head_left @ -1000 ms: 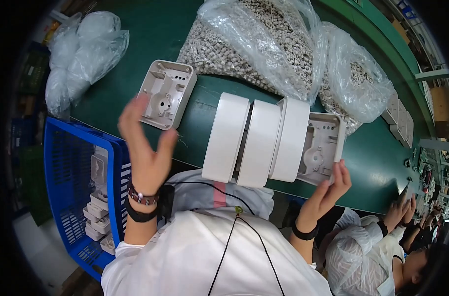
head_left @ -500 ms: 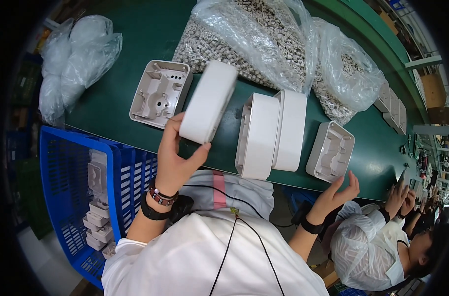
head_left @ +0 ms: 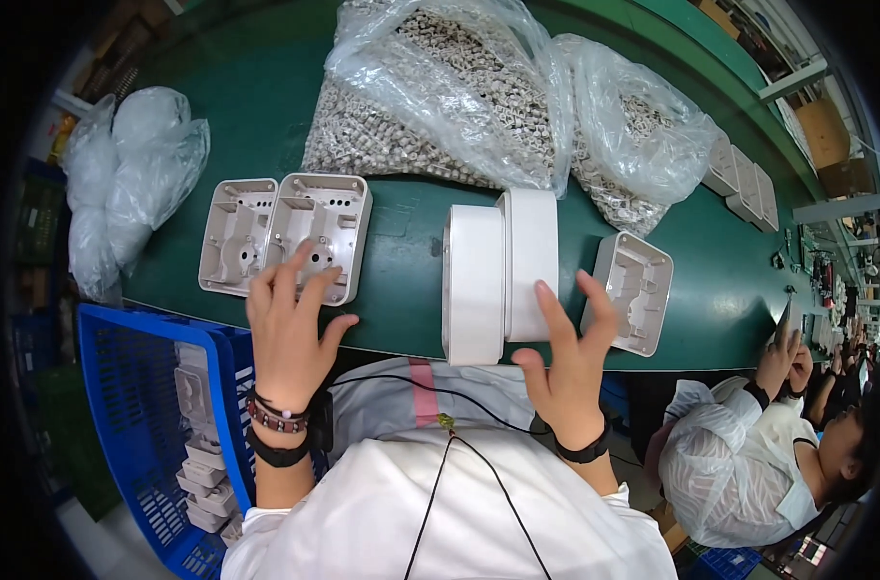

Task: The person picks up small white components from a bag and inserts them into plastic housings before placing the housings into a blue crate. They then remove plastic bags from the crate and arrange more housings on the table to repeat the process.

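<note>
Two open plastic housings, a left one (head_left: 214, 261) and a right one (head_left: 356, 213), lie side by side with their hollow insides up. My left hand (head_left: 290, 338) has its fingers spread over the near part of the right one; whether the fingertips touch it I cannot tell. Two more white housings, a nearer one (head_left: 477, 285) and one beside it (head_left: 534, 256), stand on edge against each other. Beside this pair my right hand (head_left: 571, 372) is open, fingers apart, its index finger over or against the second one's side. Another open housing (head_left: 636, 290) rests to the right.
Clear bags of small pale parts (head_left: 401, 135) lie across the green table (head_left: 401, 232). A knotted plastic bag (head_left: 135, 184) sits at the left. Below it, a blue crate (head_left: 155, 338) holds several housings. More housings (head_left: 745, 184) stand far right, near a co-worker (head_left: 730, 474).
My left hand has set the housing it held down beside the open one, hollow side up, and let go. My right hand has moved left, toward the two housings on edge.
</note>
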`<action>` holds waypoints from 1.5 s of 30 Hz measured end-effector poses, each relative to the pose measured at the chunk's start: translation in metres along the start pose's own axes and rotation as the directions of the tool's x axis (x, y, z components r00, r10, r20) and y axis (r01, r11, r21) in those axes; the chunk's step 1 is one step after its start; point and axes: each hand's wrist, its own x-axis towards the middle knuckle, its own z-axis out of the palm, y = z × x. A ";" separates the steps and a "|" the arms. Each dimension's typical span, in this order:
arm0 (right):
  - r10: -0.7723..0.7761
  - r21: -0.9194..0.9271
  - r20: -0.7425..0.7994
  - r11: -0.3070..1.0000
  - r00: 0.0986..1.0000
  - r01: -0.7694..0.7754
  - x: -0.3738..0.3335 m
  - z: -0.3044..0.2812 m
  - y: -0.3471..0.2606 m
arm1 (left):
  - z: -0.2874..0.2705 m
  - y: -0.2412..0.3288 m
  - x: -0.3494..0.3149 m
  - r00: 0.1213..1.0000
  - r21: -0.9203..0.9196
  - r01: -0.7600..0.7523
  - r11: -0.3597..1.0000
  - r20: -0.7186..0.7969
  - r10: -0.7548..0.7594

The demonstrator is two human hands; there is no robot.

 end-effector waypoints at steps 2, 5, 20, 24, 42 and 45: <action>0.040 0.001 0.034 0.999 0.999 -0.040 0.002 -0.001 0.000 | -0.017 0.020 0.010 0.992 -0.073 -0.116 0.991 -0.052 0.112; 0.091 0.028 0.112 0.995 0.990 -0.094 0.006 0.000 -0.003 | -0.019 0.049 0.022 0.945 -0.341 -0.325 0.882 -0.084 0.316; 0.102 0.542 0.017 0.835 0.995 -0.095 0.017 -0.071 0.030 | 0.024 0.036 -0.006 0.994 -0.784 -0.058 0.618 0.011 0.107; -0.377 0.020 0.159 0.925 0.912 0.379 0.052 -0.107 0.043 | 0.015 0.031 0.000 0.986 -0.667 -0.152 0.730 -0.047 0.162; -0.341 -0.108 0.497 0.888 0.798 0.447 0.102 -0.041 0.073 | 0.024 0.032 0.010 0.922 -0.276 -0.359 0.892 0.044 0.385; -0.167 -0.187 0.429 0.945 0.888 0.268 0.084 -0.061 0.070 | 0.018 0.035 0.010 0.931 -0.512 -0.290 0.809 0.044 0.362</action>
